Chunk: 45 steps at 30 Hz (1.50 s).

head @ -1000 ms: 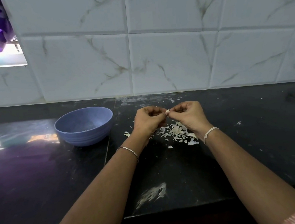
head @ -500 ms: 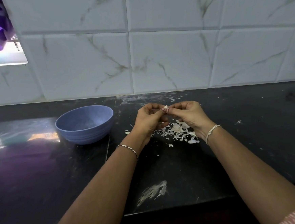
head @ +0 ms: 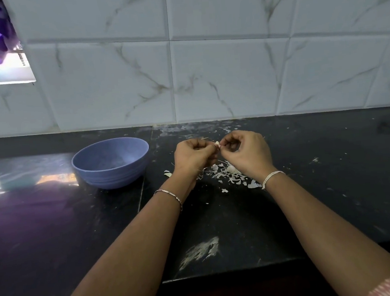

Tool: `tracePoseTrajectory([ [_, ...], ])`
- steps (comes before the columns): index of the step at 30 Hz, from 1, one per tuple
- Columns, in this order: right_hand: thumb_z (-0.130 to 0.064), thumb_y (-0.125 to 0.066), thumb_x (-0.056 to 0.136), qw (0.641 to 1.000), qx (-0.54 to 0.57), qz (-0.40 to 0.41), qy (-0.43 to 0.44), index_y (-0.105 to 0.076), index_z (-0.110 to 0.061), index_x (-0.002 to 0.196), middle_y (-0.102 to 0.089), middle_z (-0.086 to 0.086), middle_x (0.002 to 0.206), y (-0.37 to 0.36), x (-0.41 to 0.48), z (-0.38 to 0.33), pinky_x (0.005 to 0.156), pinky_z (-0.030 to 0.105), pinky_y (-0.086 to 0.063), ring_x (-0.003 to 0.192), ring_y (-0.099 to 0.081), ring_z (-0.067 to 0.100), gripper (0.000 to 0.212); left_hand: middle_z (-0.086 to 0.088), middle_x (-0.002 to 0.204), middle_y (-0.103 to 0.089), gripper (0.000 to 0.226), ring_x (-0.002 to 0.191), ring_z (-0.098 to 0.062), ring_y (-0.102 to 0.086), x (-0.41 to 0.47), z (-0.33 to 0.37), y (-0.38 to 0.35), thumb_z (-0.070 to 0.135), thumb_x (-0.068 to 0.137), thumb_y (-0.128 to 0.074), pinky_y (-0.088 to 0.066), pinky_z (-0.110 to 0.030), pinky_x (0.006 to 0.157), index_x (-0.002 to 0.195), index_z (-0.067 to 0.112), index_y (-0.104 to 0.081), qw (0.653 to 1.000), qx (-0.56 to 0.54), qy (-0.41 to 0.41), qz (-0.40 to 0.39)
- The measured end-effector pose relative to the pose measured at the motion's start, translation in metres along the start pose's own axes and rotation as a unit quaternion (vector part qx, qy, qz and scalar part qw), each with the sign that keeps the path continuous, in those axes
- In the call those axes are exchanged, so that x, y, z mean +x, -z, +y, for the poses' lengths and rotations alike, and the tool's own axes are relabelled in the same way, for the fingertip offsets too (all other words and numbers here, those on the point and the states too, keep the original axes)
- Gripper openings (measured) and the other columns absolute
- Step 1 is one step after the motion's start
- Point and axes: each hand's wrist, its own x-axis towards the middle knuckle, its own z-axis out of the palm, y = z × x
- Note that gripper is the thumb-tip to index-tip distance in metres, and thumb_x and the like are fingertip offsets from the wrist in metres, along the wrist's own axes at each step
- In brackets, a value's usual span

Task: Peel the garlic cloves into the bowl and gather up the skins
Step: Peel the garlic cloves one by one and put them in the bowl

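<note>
A person's two bare arms reach over a dark desk (head: pixel 332 183) toward its back edge; the left hand (head: pixel 193 156) and the right hand (head: pixel 248 153) meet above the middle of the desk, knuckles up, fingertips touching; the left fingers (head: pixel 198 144) are curled in tight and, with the thumb, pinch one side of a small pale garlic clove (head: pixel 217 143); the right fingers (head: pixel 229 139) are curled too, with thumb and forefinger pinching the clove's other side; only a sliver of the clove shows between the two hands, lifted off the desk, too small to tell its long axis or which way it points; a loose scatter of white skins (head: pixel 232 175) lies on the desk directly under and just in front of the hands; a blue bowl (head: pixel 112 177) stands upright near the hands, on the side toward the desk's left edge, apart from the left hand; a thin bracelet (head: pixel 169 195) circles the left wrist and a white thread band (head: pixel 272 178) the right; a pale smear (head: pixel 202 250) marks the desk near its front edge; a marbled tile wall (head: pixel 218 76) rises behind the back edge.
</note>
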Motion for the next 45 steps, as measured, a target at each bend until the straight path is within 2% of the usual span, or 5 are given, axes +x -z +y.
tracePoseTrajectory([
  [3,-0.03,-0.07,0.077,0.999,-0.041,0.006,0.032,-0.068,-0.027,0.076,-0.061,-0.013,0.069,-0.002,-0.001,-0.001,0.061,0.026,-0.049,0.069,-0.058,0.006,0.004,-0.016,0.072,-0.069,0.004,0.066,-0.023,-0.065,0.001,-0.002,-0.001,0.004,0.085,-0.071,-0.058,-0.038,0.074,0.082,0.002,-0.071,1.0,0.0,0.002,0.008],
  [11,-0.024,-0.071,0.078,0.999,0.032,-0.012,-0.037,-0.065,-0.022,0.074,-0.063,-0.009,0.066,-0.002,0.005,0.009,0.061,0.025,-0.049,0.062,-0.057,0.006,0.007,-0.008,0.068,-0.063,0.002,0.056,-0.009,-0.062,-0.002,0.001,-0.004,0.001,0.09,-0.065,-0.057,-0.021,0.058,0.089,-0.001,-0.065,0.999,-0.038,-0.007,-0.031],
  [18,-0.026,-0.074,0.086,0.957,0.25,-0.079,-0.128,-0.073,-0.017,0.081,-0.07,0.003,0.083,0.005,0.006,0.008,0.058,0.022,-0.052,0.074,-0.062,0.01,0.01,-0.01,0.08,-0.062,0.006,0.061,-0.013,-0.062,0.0,0.0,-0.003,0.004,0.092,-0.064,-0.059,-0.025,0.059,0.096,0.0,-0.063,0.998,-0.039,-0.007,-0.04],
  [39,-0.016,-0.082,0.074,0.983,0.163,-0.014,-0.085,-0.061,-0.016,0.066,-0.062,-0.006,0.063,-0.001,0.008,0.013,0.058,0.021,-0.048,0.058,-0.055,0.006,0.022,-0.007,0.08,-0.064,0.008,0.06,-0.01,-0.063,0.001,-0.001,-0.002,0.001,0.092,-0.062,-0.059,-0.024,0.06,0.1,0.001,-0.066,0.995,-0.057,0.026,-0.076],
  [45,-0.012,-0.058,0.096,0.968,0.233,-0.042,-0.085,-0.068,-0.016,0.099,-0.072,0.003,0.082,0.006,0.01,0.011,0.072,0.029,-0.057,0.075,-0.067,0.016,0.011,-0.007,0.078,-0.06,0.003,0.061,-0.012,-0.058,0.002,-0.002,-0.001,0.003,0.09,-0.067,-0.057,-0.021,0.054,0.09,0.005,-0.064,0.998,-0.022,0.009,-0.053],
])
